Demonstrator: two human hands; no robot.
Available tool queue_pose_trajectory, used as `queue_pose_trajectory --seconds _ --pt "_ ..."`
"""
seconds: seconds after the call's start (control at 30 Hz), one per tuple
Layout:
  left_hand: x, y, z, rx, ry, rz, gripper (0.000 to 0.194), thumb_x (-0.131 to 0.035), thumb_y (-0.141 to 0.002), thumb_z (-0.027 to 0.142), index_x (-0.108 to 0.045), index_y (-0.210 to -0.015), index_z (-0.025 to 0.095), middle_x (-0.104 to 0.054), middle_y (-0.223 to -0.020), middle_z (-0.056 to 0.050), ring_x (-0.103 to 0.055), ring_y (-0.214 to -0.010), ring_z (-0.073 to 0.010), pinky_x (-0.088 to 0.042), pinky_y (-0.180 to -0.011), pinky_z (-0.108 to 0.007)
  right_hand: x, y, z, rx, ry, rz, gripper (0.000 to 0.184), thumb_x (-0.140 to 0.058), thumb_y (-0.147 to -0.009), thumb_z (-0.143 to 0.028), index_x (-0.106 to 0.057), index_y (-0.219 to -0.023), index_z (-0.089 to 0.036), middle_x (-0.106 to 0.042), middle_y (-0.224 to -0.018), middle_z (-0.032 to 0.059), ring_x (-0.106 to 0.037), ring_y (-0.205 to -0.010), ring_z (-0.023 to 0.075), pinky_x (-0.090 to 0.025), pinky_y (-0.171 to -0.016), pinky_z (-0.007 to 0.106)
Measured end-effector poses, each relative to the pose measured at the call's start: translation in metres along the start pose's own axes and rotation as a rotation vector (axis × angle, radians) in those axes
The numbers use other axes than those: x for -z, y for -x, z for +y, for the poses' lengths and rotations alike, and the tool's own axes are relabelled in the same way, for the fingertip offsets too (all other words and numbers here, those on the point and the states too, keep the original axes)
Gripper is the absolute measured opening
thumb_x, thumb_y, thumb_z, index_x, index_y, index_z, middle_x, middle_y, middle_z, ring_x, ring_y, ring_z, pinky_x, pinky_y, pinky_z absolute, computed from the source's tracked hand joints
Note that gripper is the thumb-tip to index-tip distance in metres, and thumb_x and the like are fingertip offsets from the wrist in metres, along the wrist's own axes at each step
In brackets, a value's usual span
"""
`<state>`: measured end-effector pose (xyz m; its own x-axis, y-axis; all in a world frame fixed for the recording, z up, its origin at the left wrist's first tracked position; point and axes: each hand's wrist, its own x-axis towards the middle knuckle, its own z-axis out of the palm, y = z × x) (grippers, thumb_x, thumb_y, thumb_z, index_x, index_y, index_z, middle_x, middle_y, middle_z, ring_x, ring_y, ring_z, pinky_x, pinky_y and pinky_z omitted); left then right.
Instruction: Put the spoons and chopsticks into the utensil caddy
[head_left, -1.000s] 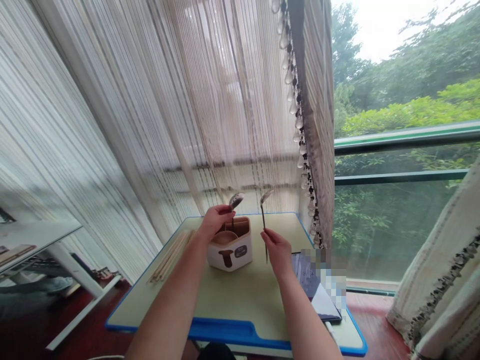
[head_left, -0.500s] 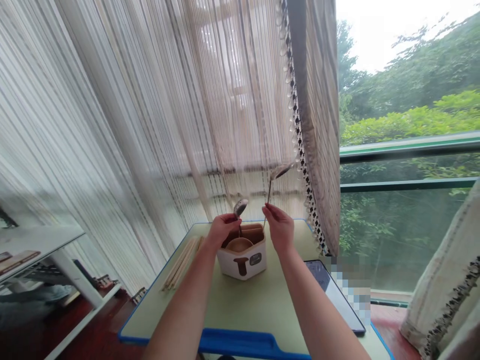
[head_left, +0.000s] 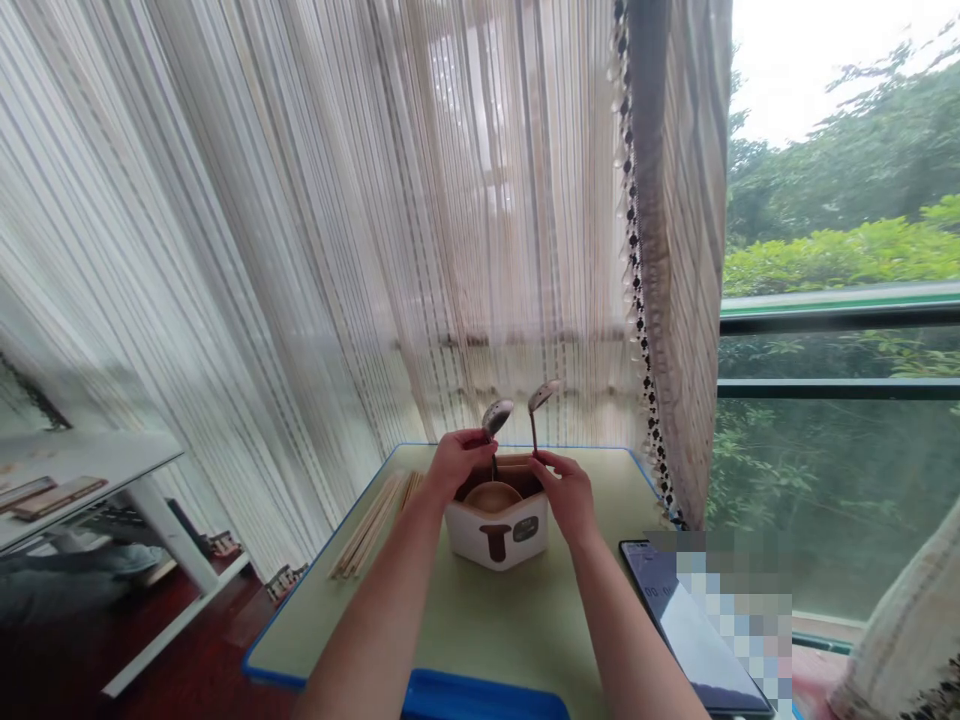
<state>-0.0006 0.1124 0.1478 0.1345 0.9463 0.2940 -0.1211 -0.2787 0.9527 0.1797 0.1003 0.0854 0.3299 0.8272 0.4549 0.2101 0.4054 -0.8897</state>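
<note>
The left hand (head_left: 459, 464) covers part of the left ladle (head_left: 497, 416), whose handle end is lost inside the white holder (head_left: 463, 535). The right hand (head_left: 568, 495) hides the right ladle's (head_left: 544, 394) lower handle; whether it enters the holder cannot be told. The label's (head_left: 526, 528) print is too small. Blocky blur masks the tablet's (head_left: 670, 618) right side; the bottom edge crops the table (head_left: 517, 630).

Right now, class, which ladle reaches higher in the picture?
The ladle in the right hand; its top shows above the other ladle, held in the left hand.
</note>
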Motion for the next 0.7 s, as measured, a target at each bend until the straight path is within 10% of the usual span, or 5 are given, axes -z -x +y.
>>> queue_pose_trajectory --seconds 0.7 --pt "-0.011 0.001 0.003 0.028 -0.027 0.002 0.042 -0.079 -0.052 0.033 -0.069 -0.085 0.011 -0.066 -0.074 -0.006 -0.058 -0.066 -0.0141 -0.046 -0.064 -0.028 0.012 -0.032 -0.033 0.031 -0.134 -0.067 0.034 -0.06 -0.069 -0.048 -0.072 -0.081 -0.018 -0.069 -0.074 0.0023 -0.058 -0.072 0.0183 -0.042 -0.068 0.029"
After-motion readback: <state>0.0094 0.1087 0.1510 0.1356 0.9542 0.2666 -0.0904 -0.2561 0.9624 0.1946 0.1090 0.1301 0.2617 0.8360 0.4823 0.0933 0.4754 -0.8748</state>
